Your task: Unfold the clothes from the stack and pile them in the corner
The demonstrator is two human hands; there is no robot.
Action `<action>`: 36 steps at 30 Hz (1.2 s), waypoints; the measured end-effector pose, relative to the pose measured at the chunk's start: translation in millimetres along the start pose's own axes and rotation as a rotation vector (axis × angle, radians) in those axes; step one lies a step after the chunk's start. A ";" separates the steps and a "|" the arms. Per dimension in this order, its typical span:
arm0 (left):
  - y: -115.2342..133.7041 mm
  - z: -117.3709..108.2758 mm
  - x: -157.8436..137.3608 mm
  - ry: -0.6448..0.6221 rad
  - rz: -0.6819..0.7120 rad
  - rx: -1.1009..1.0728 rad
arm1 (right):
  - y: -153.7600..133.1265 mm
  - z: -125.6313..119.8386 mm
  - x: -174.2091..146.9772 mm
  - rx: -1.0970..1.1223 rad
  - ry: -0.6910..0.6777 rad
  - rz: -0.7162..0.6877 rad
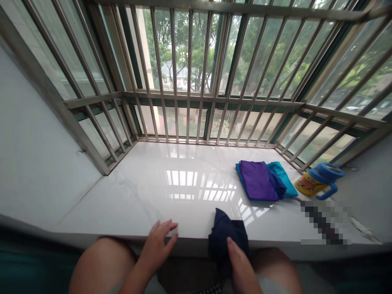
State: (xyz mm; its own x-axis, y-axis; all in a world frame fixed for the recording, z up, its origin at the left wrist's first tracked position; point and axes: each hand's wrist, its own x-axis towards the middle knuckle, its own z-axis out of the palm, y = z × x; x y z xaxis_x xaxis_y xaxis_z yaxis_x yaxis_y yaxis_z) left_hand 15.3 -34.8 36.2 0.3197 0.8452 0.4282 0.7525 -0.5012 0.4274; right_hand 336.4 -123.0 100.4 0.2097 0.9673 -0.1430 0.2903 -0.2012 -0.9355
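Note:
A dark navy cloth (228,228) hangs over the front edge of the white sill, partly bunched. My right hand (241,261) grips it with the thumb on top; the other fingers are hidden behind the fabric. To the left, my left hand (159,243) hovers at the sill's edge, fingers apart and holding nothing. Farther back on the right lies a folded purple cloth (257,179), resting on blue fabric. A folded teal cloth (284,179) pokes out beside it, with a dark blue fold between the two.
The glossy white sill (147,183) reflects the window. Metal bars (190,98) enclose it on three sides. At the right stands a tilted-looking blue and yellow cup (318,179) with a handle, and a pixelated patch (326,222) covers something in front of it.

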 end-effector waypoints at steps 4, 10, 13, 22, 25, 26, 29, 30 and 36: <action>49.8 -14.5 -22.3 -0.231 0.164 -0.267 | -26.6 33.7 -24.1 0.030 -0.387 -0.069; 78.8 -43.6 -15.6 -0.430 0.230 -0.393 | -70.2 13.5 -15.1 -0.012 -0.491 -0.253; 86.2 -71.1 0.7 -0.391 0.227 -0.297 | -83.5 -0.4 -3.1 -0.016 -0.437 -0.277; 97.3 -128.5 27.9 -0.012 0.133 -0.167 | -104.2 -36.3 6.5 -0.295 -0.275 -0.297; 89.4 -139.9 27.5 0.067 0.097 -0.142 | -99.2 -48.5 6.6 -0.261 -0.240 -0.313; 87.0 -142.1 26.9 0.066 0.086 -0.137 | -97.3 -51.4 6.2 -0.255 -0.242 -0.323; 83.4 -144.8 24.6 0.029 0.082 -0.144 | -92.1 -54.7 4.3 -0.252 -0.226 -0.372; 83.4 -145.1 23.6 0.007 0.085 -0.146 | -90.8 -54.2 3.7 -0.254 -0.199 -0.392; 82.8 -150.1 20.0 -0.070 0.074 -0.095 | -93.4 -49.9 7.2 -0.293 -0.088 -0.523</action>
State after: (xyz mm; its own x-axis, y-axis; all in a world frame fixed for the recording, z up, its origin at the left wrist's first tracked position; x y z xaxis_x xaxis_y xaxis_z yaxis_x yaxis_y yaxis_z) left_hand -2.4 -87.2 199.7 0.4138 0.8148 0.4061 0.6688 -0.5747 0.4716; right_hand 357.4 -104.9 202.8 -0.1049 0.9560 0.2739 0.5817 0.2824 -0.7628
